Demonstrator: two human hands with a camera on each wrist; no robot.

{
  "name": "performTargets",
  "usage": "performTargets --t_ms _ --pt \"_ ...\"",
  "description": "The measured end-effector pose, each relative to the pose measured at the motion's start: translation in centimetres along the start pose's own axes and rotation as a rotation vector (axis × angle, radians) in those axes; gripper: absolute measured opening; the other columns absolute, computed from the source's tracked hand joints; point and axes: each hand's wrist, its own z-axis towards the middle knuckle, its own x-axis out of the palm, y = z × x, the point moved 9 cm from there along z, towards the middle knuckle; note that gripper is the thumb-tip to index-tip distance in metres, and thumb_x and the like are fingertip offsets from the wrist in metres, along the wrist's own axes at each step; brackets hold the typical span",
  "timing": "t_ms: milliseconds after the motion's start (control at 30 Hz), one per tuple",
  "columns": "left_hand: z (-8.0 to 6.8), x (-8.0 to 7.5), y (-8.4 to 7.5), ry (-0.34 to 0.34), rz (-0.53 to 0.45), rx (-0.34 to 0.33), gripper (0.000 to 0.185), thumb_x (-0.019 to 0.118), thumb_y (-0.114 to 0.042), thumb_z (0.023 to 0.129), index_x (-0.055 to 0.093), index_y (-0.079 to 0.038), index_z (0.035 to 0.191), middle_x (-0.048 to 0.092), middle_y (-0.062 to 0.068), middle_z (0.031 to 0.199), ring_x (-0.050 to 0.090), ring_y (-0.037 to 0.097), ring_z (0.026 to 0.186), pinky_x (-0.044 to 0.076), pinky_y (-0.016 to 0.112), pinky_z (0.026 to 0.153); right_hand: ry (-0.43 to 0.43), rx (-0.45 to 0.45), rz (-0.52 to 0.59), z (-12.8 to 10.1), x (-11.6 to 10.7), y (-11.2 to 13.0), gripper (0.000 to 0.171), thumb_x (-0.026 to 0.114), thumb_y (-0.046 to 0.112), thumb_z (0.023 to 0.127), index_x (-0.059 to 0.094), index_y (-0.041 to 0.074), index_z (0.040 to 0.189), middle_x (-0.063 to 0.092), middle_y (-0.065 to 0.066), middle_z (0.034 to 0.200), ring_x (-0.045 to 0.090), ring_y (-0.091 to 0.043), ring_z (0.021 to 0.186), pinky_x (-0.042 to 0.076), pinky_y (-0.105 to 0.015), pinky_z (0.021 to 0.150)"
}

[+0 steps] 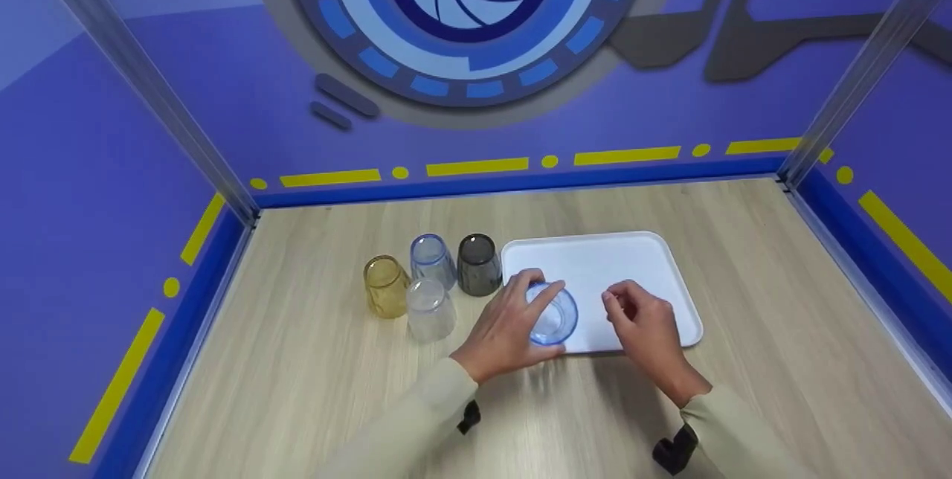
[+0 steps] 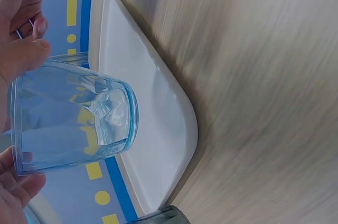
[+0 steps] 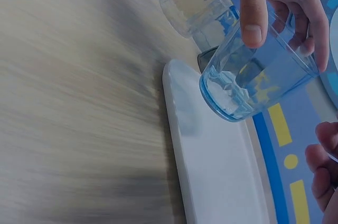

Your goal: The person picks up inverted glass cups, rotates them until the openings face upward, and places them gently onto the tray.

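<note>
My left hand point(image 1: 509, 326) grips a light-blue glass tumbler point(image 2: 74, 113) near its rim, thumb on one side and fingers on the other. The tumbler is mouth up, its thick base close over the white tray point(image 1: 595, 263), tilted a little in the right wrist view. Beside it, above the tray's right part, my right hand point(image 1: 645, 323) is loosely curled, thumb near the index finger, with nothing visible in it. Its curled fingers point(image 3: 319, 166) show at the edge of the right wrist view, apart from the tumbler.
Left of the tray, several glasses stand mouth down: an amber glass point(image 1: 387, 289), a blue glass point(image 1: 433, 259), a clear glass point(image 1: 431, 315) and a dark grey glass point(image 1: 478, 267) close by the tray's edge. Blue-purple panels point(image 1: 186, 92) wall in the wooden table point(image 1: 312, 367).
</note>
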Motion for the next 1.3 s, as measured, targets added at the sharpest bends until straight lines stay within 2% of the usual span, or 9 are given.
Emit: performTargets --t_ms 300,533,633,1300 --pt "0.0 0.2 0.2 0.021 -0.015 -0.031 0.083 0.073 -0.058 0.077 0.039 -0.029 0.146 0.038 0.002 0.140 0.045 0.017 0.127 0.048 0.032 0.103 -0.025 0.009 -0.039 0.2 -0.4 -1.0 0.004 0.063 0.014 0.093 0.066 0.011 0.091 0.059 0.002 0.070 0.049 -0.010 0.064 0.040 -0.020 0.057" --pt "0.0 0.2 0.2 -0.032 0.000 0.017 0.081 0.074 -0.057 0.076 0.043 -0.023 0.143 0.042 0.004 0.136 0.048 0.019 0.124 0.047 0.032 0.102 -0.079 -0.034 -0.051 0.4 -0.9 -1.3 0.005 0.064 0.012 0.091 0.066 0.010 0.087 0.062 0.003 0.071 0.053 -0.006 0.064 0.042 -0.019 0.060" --pt "0.0 0.3 0.2 -0.030 -0.002 0.014 0.081 0.074 -0.057 0.076 0.043 -0.023 0.143 0.042 0.004 0.136 0.047 0.019 0.124 0.047 0.032 0.101 -0.079 -0.036 -0.057 0.4 -1.0 -1.6 0.005 0.063 0.012 0.092 0.066 0.010 0.088 0.062 0.003 0.072 0.052 -0.005 0.065 0.041 -0.020 0.060" --pt "0.1 1.5 0.6 -0.006 -0.029 -0.022 0.083 0.075 -0.054 0.076 0.043 -0.020 0.144 0.041 0.004 0.137 0.046 0.019 0.126 0.048 0.032 0.102 -0.086 0.031 -0.101 0.6 -1.6 -3.3 0.005 0.063 0.014 0.092 0.065 0.009 0.091 0.063 0.001 0.074 0.053 -0.010 0.066 0.040 -0.021 0.061"
